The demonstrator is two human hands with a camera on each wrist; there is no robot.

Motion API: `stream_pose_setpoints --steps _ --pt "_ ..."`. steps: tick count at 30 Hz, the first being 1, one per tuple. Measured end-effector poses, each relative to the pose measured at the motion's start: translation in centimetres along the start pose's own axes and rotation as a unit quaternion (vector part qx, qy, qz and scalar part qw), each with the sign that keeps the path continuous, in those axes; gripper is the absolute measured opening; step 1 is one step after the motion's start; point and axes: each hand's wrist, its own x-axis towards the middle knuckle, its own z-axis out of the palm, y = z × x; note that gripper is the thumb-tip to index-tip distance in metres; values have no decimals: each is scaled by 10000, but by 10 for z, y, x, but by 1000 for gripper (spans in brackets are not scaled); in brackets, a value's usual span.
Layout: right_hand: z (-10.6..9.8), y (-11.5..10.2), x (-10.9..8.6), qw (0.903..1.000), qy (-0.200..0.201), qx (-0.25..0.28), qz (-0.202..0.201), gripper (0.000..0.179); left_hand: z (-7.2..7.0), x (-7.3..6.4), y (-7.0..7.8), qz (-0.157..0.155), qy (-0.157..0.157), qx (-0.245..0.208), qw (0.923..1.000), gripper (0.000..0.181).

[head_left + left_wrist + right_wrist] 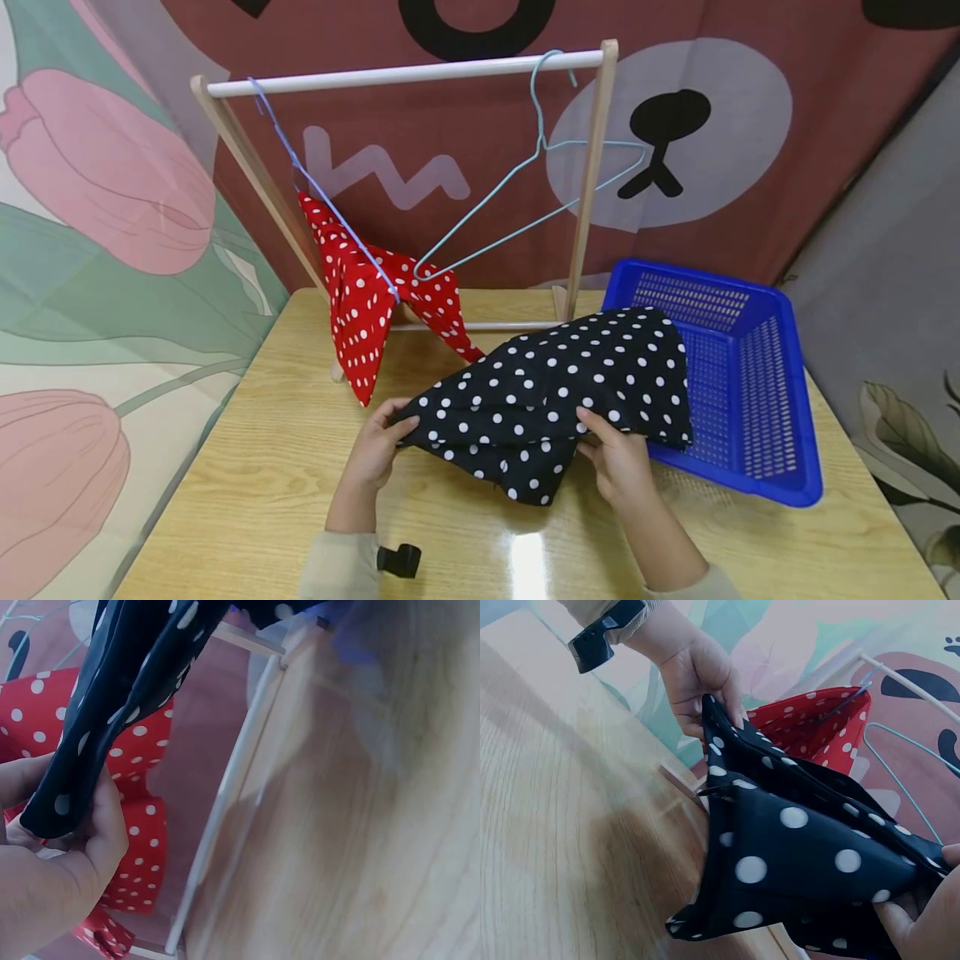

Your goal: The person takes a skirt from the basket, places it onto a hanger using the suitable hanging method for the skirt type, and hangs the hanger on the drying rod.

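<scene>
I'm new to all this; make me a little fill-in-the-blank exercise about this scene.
1. The left hand and right hand hold a black polka-dot cloth whose dots are coloured ____.
2. The number of hangers on the rack is ____.
3. The hanging polka-dot cloth has the background colour ____.
4. The basket is coloured ____.

Missing words: white; two; red; blue.
</scene>
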Motion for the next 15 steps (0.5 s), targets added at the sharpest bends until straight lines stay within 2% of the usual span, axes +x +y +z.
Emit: stream_pose_setpoints --steps 3,6,8,11,15 --pt "13 -29 -23 9995 -130 300 -2 36 -1 2 -3 -81 83 0 9999 16" --pt "42 -73 -54 9951 83 988 -21 26 -2 3 -6 -147 131 36 9998 17" --pt "59 -100 -69 9896 432 1369 -18 25 -4 5 -8 -172 152 81 9997 18" --pt "60 -120 -73 9797 608 1903 -178 27 -5 7 -10 -195 176 124 9996 19" --pt "48 -137 -64 9733 1221 1936 -153 29 -5 9 -15 -338 258 11 9991 16"
